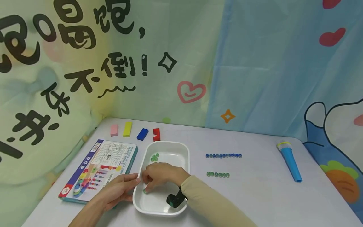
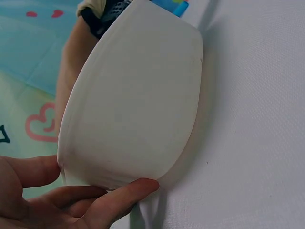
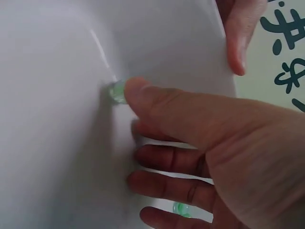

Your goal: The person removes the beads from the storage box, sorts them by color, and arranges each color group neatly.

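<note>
Against cartoon curtains, a pale worktop [image 1: 255,189] carries a white tray [image 1: 185,151]. I steady the tray's near-left rim with my left hand [image 1: 117,189], fingers relaxed, so it won't slide, while my right hand [image 1: 158,176] pinches a green bead [image 3: 116,91] inside it, against the tray's floor.
</note>
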### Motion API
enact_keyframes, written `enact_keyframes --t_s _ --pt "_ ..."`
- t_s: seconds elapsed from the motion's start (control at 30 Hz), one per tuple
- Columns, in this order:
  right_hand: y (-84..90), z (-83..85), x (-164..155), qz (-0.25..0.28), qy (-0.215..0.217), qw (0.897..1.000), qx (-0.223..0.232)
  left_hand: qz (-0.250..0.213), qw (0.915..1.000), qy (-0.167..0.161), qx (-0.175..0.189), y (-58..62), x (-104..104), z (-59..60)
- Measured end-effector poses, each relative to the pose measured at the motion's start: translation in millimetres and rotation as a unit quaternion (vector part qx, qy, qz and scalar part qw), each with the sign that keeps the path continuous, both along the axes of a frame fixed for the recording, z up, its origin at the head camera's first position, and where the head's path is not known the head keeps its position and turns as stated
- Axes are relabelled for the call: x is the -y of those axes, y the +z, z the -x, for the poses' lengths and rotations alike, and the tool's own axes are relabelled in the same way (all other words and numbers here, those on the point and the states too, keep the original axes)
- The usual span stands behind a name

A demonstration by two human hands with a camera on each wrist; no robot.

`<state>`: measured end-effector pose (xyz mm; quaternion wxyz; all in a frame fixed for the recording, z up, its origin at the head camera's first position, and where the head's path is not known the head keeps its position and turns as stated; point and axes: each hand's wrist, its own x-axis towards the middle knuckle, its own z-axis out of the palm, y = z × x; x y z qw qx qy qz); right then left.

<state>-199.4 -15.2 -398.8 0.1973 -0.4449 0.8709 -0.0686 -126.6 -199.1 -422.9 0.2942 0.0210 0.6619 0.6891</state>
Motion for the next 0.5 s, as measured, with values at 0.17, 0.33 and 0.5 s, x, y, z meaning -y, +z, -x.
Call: enact_keyframes --t_s 0.17,0.33,0.5 --pt "-3.4 -1.5 2.2 -0.002 -0.003 1.000 -0.008 -0.005 1.0000 -0.003 -0.002 1.2 -0.3 -0.8" --pt "-4.5 -2.7 2.5 0.005 -0.006 1.000 -0.008 -0.006 1.0000 -0.003 -0.001 2.4 -0.9 -1.5" --pt "-4.7 -2.9 1.1 0.006 0.005 1.000 -0.024 -0.001 1.0000 -0.003 -0.001 3.1 -1.4 -1.6"
